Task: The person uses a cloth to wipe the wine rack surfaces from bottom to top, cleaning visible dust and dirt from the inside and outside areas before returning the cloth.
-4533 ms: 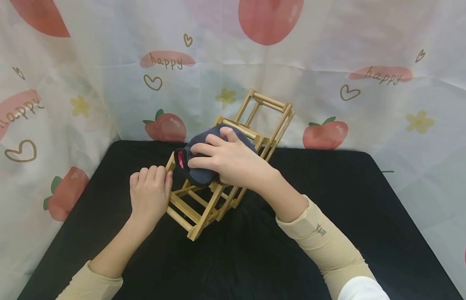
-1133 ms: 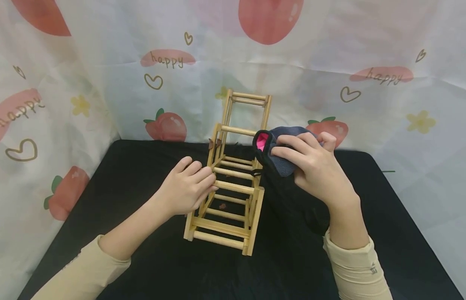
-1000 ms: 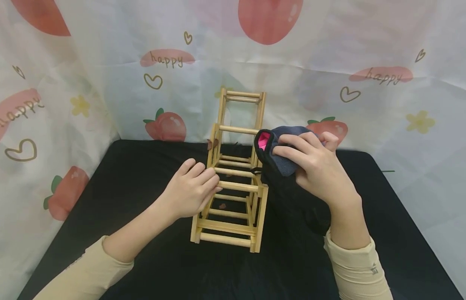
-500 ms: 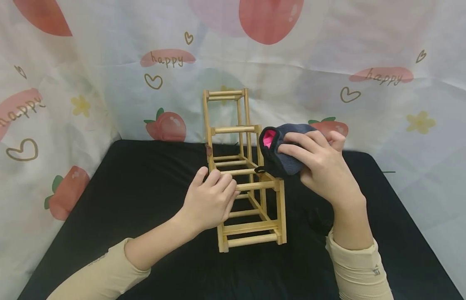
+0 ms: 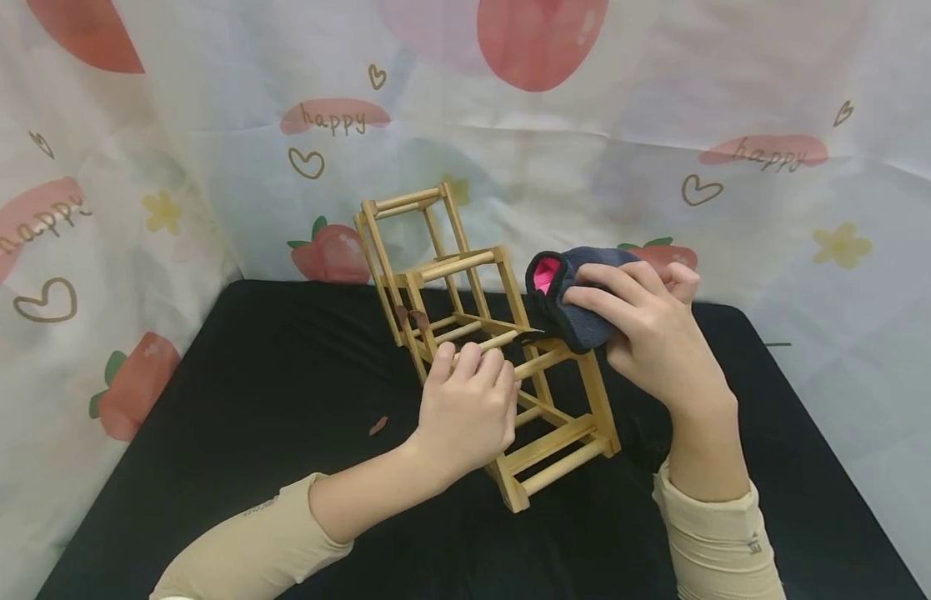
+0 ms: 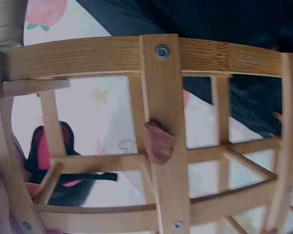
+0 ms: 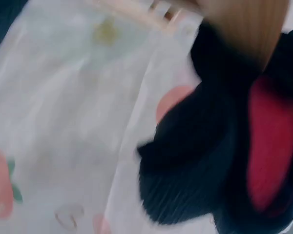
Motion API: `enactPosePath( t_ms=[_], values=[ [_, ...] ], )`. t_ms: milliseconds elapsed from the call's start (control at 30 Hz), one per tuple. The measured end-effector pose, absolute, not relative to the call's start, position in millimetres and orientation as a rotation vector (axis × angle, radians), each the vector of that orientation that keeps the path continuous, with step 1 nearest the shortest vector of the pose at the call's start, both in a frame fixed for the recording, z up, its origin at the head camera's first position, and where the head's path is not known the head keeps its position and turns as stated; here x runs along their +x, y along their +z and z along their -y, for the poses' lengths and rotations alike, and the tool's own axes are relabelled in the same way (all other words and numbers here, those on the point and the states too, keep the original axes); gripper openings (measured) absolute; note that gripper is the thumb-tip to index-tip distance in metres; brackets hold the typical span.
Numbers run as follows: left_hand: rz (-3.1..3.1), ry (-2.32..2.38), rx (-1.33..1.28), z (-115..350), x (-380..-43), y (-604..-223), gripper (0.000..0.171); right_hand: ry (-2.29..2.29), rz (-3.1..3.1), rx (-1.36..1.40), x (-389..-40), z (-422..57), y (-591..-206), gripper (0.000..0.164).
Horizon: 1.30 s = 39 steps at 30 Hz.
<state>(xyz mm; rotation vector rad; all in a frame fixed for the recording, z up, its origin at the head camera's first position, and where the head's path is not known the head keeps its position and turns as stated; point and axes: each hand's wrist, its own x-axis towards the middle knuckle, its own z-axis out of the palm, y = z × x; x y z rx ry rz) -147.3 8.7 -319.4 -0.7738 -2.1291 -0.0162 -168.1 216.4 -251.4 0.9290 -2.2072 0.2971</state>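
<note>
Right grip (image 5: 656,342) around blue cloth (image 5: 588,332)

Wooden rack (image 5: 543,362): partly covered by the left fingers (image 5: 471,362); blurred in the right wrist view.
Navy cloth item (image 5: 585,327): partly hidden by the right fingers (image 5: 603,304).
Brown scrap (image 5: 378,426): too small to be identified.
Sleeves (image 5: 255,537): cut off by the head view's lower edge.

TEXT "happy" three times, printed on backdrop (image 5: 465,150) | sleeve marks (image 5: 754,545) too small to read
</note>
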Motion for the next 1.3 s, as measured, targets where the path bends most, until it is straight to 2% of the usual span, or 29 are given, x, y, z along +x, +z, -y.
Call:
enactPosePath(
  t_ms=[467,833,1300],
  values=[
    [2.154,-0.048,-0.693,-38.1,-147.7,-318.0,0.026,0.314,2.207,0.883,-164.1,-231.0,-249.9,0.05],
    [2.151,-0.092,-0.61,-61.0,-152.4,-322.4,0.024,0.3,2.189,0.846,-163.0,-240.2,-252.8,0.044],
    [2.078,-0.127,-0.653,-60.1,-156.7,-328.8,0.027,0.305,2.158,0.794,-159.8,-245.1,-252.0,0.037]
  ],
)
